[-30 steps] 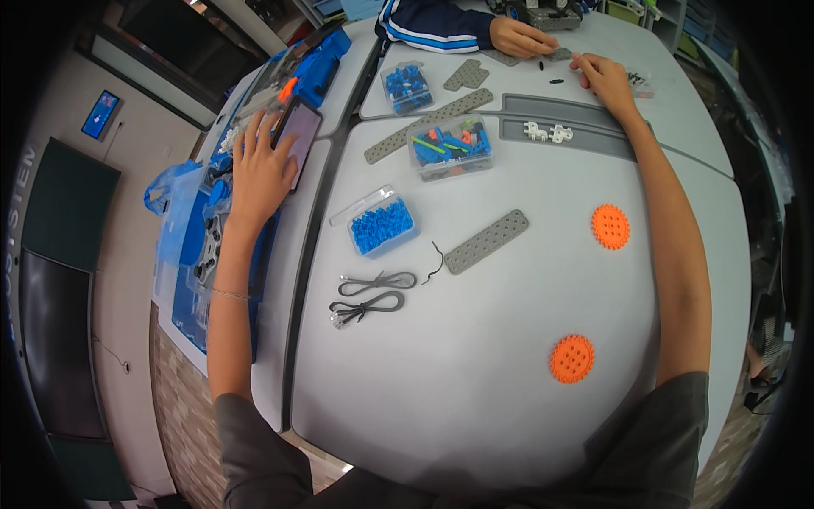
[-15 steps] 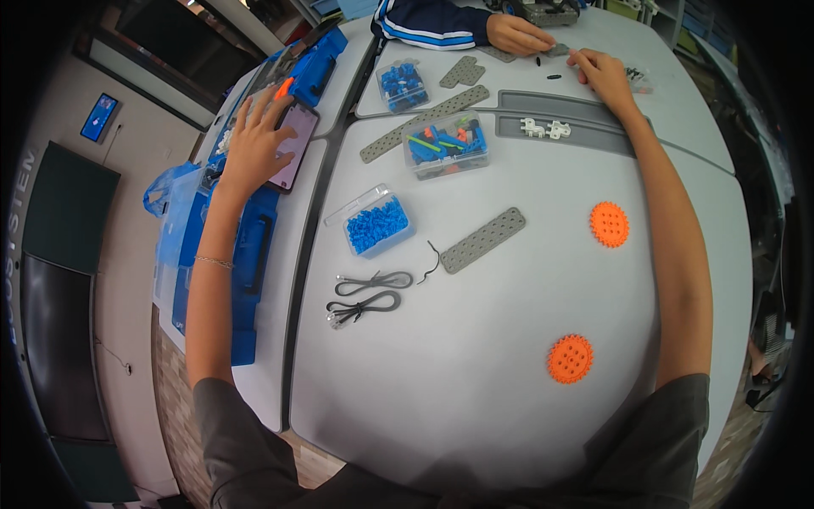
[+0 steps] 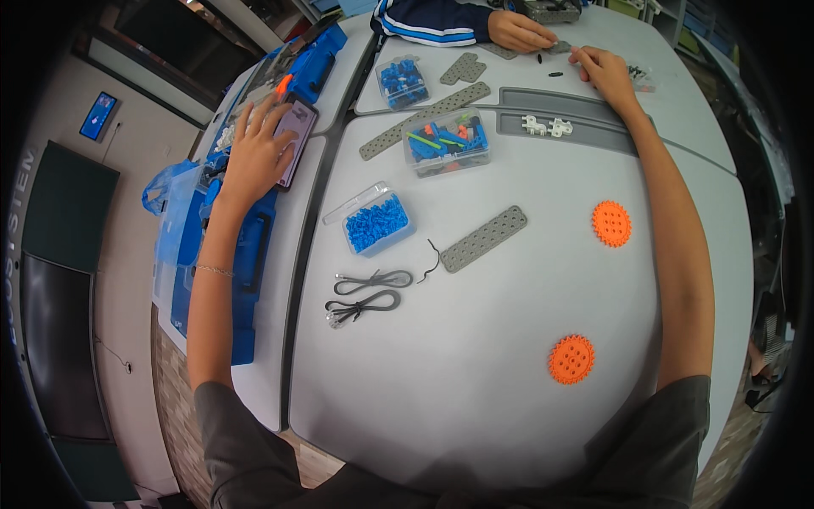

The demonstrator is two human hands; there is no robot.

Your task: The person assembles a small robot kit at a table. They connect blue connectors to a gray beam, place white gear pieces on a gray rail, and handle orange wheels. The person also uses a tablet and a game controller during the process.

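Note:
My left hand [image 3: 257, 154] is open with spread fingers. It lies over the left edge of a phone [image 3: 299, 120] with a lit screen, beside an open blue case [image 3: 242, 293]. My right arm stretches to the far side of the table. There my right hand [image 3: 605, 75] has curled fingers, their tips at a small grey perforated plate [image 3: 559, 47]; what they grip is hidden. Across from it, another person's hand [image 3: 519, 32], in a navy sleeve, reaches to the same plate. Small black pins [image 3: 555, 75] lie just below.
Nearby are a box of blue pins [image 3: 376, 225], a box of mixed parts [image 3: 447, 146], another blue-parts box [image 3: 402, 83], a grey beam plate [image 3: 484, 239], a long grey strip [image 3: 424, 121], coiled cables [image 3: 363, 307], orange gears [image 3: 572, 360] and white connectors [image 3: 547, 126] in a grey tray [image 3: 593, 136].
My left hand's fingers have drawn slightly back and left along the phone, baring more of its screen. My right hand has barely moved.

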